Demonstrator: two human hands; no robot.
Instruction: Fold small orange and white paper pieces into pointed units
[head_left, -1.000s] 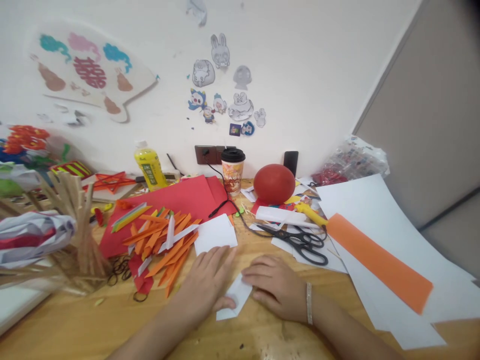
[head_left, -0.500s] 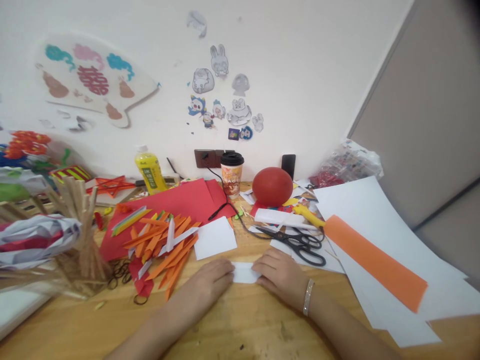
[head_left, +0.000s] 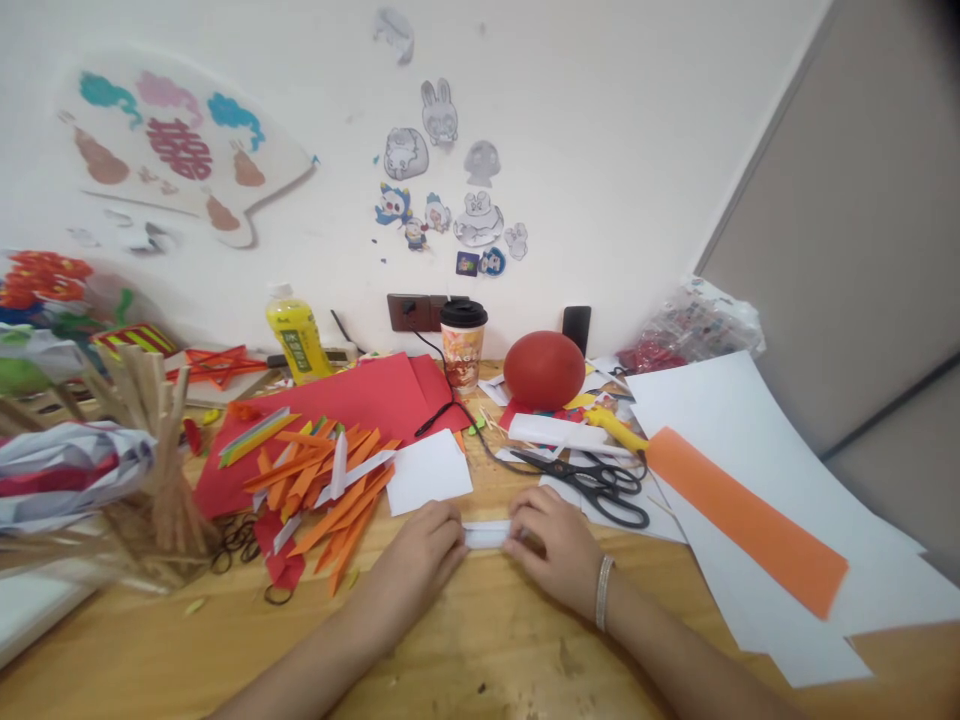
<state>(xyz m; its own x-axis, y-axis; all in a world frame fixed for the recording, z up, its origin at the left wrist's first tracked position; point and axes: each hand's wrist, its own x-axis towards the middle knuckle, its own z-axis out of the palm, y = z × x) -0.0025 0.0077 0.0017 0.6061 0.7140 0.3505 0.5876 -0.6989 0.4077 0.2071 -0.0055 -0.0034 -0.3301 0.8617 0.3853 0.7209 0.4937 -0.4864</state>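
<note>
A small white strip of folded paper (head_left: 487,534) lies on the wooden table between my two hands. My left hand (head_left: 429,545) grips its left end, fingers closed. At the right end, my right hand (head_left: 551,545) pinches the paper with curled fingers; a sparkly bracelet circles that wrist. Just beyond the left hand rests a white paper sheet (head_left: 430,471). A heap of folded orange paper strips (head_left: 352,490) spreads to its left. Black-handled scissors (head_left: 600,490) lie beyond my right hand. Parts of the strip's ends are hidden under my fingers.
A red balloon (head_left: 544,370), a lidded paper cup (head_left: 463,345) and a yellow drink bottle (head_left: 298,338) stand near the wall. Large white sheets (head_left: 750,450) with an orange paper strip (head_left: 750,520) cover the right side. Wooden sticks (head_left: 161,450) stand at left.
The white paper between my hands has become narrower, its near edge folded up. My fingers are more curled over its ends, and the camera has shifted slightly.
</note>
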